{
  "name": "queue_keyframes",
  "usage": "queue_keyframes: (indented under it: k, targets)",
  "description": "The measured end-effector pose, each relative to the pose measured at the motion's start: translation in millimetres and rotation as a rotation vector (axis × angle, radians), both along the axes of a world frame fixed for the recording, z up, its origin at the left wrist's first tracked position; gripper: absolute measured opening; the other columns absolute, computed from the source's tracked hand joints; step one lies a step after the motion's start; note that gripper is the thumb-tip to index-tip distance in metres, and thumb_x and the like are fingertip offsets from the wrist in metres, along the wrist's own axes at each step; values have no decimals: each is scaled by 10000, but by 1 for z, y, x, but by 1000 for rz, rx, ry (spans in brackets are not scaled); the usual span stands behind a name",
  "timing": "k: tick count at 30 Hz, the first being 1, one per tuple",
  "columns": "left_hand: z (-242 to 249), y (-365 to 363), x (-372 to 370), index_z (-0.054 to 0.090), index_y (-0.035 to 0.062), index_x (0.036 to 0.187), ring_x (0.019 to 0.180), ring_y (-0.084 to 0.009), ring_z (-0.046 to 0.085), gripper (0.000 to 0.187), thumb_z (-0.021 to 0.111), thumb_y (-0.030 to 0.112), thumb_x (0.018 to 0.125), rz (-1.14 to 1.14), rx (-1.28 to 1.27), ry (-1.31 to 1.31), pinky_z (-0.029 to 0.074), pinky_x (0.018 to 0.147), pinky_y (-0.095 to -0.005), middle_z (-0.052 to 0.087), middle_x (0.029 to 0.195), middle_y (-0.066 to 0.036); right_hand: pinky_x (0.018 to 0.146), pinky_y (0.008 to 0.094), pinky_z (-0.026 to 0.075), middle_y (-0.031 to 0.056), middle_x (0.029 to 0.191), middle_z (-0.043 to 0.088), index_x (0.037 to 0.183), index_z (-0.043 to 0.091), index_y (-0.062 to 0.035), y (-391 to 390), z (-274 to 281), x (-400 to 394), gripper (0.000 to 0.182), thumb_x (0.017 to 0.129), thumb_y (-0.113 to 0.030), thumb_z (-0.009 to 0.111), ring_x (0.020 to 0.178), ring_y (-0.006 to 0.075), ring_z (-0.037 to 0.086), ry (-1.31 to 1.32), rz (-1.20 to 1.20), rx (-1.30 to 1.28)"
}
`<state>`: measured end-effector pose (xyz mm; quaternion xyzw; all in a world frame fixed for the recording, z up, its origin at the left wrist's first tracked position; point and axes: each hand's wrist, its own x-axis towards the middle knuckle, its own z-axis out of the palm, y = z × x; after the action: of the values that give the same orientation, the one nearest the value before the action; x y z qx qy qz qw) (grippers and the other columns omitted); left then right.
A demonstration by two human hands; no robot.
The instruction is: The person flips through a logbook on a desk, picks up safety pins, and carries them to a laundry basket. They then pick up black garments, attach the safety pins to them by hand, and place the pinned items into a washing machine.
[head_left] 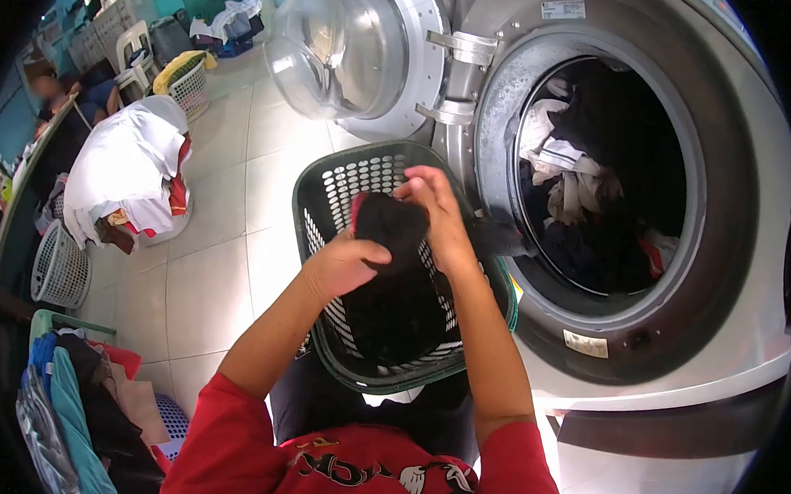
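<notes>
My left hand [345, 267] is closed on a black garment [392, 229], its thumb on top and its fingers hidden behind the cloth. Some red shows along the garment's left edge. My right hand [437, 213] is at the cloth's right side, its fingers stretched out and apart. Below both hands stands a dark green laundry basket [479, 354] with perforated sides, holding more black cloth. To the right, dark and white clothes [578, 180] lie inside the drum of a front-loading machine [501, 118]. Dark cloth [499, 237] spans the gap between basket and drum opening.
The machine's round glass door [339, 47] is swung open to the left. A pile of white and red laundry [131, 166] stands on the tiled floor [206, 273]. White baskets [62, 265] and a heaped container of clothes [83, 409] are at left. A person [99, 97] is in the background.
</notes>
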<state>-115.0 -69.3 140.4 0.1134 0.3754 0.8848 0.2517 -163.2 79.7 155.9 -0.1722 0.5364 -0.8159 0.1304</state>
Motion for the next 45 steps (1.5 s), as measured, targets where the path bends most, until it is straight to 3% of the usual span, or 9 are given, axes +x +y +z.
queue_keyframes:
  k: [2, 10, 16, 20, 25, 31, 38, 42, 45]
  targets:
    - [10, -7, -8, 498, 8, 1106, 971, -197, 532, 442, 538, -39, 668, 179, -8, 108, 406, 872, -327, 569, 1041, -77, 700, 225, 379, -4, 859, 535, 973, 527, -76, 1, -9, -6, 236, 874, -280, 462, 772, 88, 477, 263, -460, 224]
    - [9, 1, -3, 518, 29, 1099, 973, -166, 527, 434, 592, -21, 674, 226, -173, 172, 377, 875, -303, 571, 1046, -40, 581, 207, 392, -9, 849, 531, 1012, 526, -55, 11, -14, 13, 181, 861, -117, 447, 747, 74, 478, 155, -164, 80]
    - [10, -4, 0, 537, 29, 1076, 949, -126, 517, 405, 645, 14, 686, 208, -370, 230, 377, 859, -275, 577, 1009, -16, 561, 206, 380, -5, 845, 532, 982, 533, -48, 30, -3, 14, 230, 806, -196, 521, 761, 81, 476, -114, 11, -60]
    - [18, -7, 4, 552, 38, 1058, 912, -94, 509, 375, 670, 82, 706, 197, -669, 332, 389, 829, -253, 578, 977, 1, 553, 241, 397, 26, 758, 532, 871, 557, -34, 32, -4, 13, 129, 786, -126, 524, 711, 103, 501, 45, -54, 182]
    - [13, -8, 1, 554, 42, 1045, 862, -97, 509, 375, 689, 151, 712, 225, -889, 545, 406, 791, -247, 585, 931, -8, 512, 252, 412, 24, 670, 521, 815, 541, 2, 23, -15, 11, 94, 722, 13, 532, 555, 96, 491, 736, -543, 694]
    - [2, -3, 3, 536, 18, 1052, 872, -93, 520, 369, 676, 95, 719, 309, -843, 671, 423, 775, -253, 582, 956, -10, 560, 299, 439, 125, 679, 561, 807, 543, 28, 12, -26, 12, 135, 672, 31, 546, 570, 205, 545, 455, -610, 546]
    - [1, -14, 11, 573, 12, 1011, 842, -98, 540, 326, 668, 162, 738, 384, -664, 397, 420, 764, -242, 598, 917, -12, 547, 265, 425, 94, 643, 539, 803, 577, -15, 21, -25, -10, 136, 687, 33, 526, 539, 156, 507, 362, -755, 504]
    - [-13, -44, 0, 561, 3, 993, 839, -159, 575, 301, 600, 216, 784, 681, -337, 97, 439, 791, -300, 609, 917, -67, 555, 320, 434, 119, 669, 543, 772, 581, -32, 60, -26, -30, 156, 655, 48, 514, 563, 235, 521, 821, -1032, 826]
    - [-17, -86, -6, 560, 43, 990, 818, -137, 569, 268, 585, 230, 799, 821, -339, 77, 442, 758, -280, 604, 917, -52, 572, 287, 425, 85, 650, 515, 762, 536, -27, 86, -13, -34, 117, 677, 50, 515, 560, 174, 491, 680, -1084, 814]
